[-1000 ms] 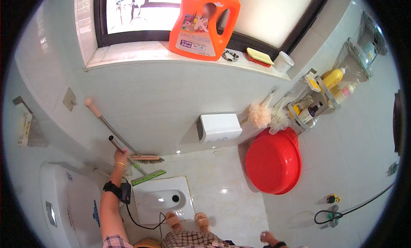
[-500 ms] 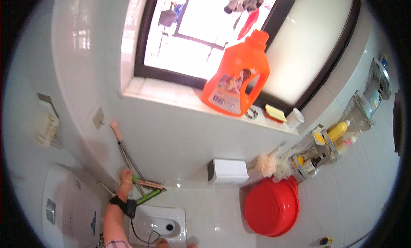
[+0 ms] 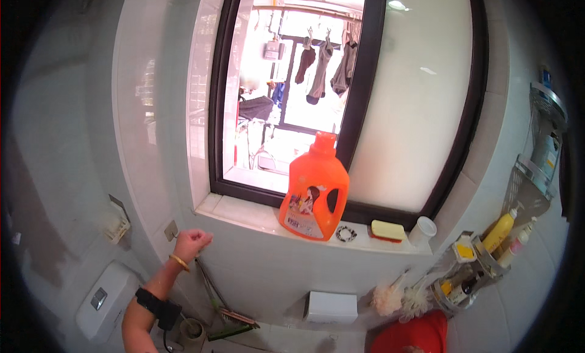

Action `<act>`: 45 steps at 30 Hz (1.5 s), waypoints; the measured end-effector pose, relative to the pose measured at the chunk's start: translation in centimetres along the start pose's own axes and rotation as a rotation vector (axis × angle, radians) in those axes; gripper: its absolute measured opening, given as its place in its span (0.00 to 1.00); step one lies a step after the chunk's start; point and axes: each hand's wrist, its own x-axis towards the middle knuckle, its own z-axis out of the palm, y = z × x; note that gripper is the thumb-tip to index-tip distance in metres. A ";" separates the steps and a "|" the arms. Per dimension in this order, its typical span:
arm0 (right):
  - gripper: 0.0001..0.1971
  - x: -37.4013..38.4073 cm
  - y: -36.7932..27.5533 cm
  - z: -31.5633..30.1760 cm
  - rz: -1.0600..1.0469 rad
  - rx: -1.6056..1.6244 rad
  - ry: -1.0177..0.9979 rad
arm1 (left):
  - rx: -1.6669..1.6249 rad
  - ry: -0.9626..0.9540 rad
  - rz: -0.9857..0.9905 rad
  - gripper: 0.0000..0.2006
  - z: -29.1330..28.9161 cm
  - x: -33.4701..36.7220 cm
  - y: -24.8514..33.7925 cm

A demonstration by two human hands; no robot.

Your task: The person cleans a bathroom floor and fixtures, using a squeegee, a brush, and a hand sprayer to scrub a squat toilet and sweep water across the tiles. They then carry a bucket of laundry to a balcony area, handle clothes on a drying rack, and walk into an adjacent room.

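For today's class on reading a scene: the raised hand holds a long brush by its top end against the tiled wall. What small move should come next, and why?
Probably a slight lift to seat the handle's end on the wall hook. The left hand is closed at the top of the brush right beside that hook, and the brush hangs along the tiles with its head low.

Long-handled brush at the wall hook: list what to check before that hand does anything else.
1. Grip: the left hand is a closed fist at the top end of the long-handled brush. Ok.
2. Handle end seated on the wall hook: hidden by the fist. Cannot tell.
3. Brush head hangs low, close to the wall. Ok.
4. Orange jug stands upright on the sill, apart from the hand. Ok.
5. Right hand free to help: out of view. Cannot tell.
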 end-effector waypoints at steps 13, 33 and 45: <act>0.22 22.6 -20.2 -28.8 -0.734 -0.465 0.380 | 0.359 -0.024 0.383 0.14 6.9 7.6 16.7; 0.05 38.0 -47.7 -33.1 -1.186 -0.842 0.985 | 0.019 -0.153 0.855 0.11 14.0 36.8 29.1; 0.03 38.2 -47.1 -33.3 -1.158 -0.845 1.038 | -0.139 -0.112 0.846 0.19 18.4 42.8 41.5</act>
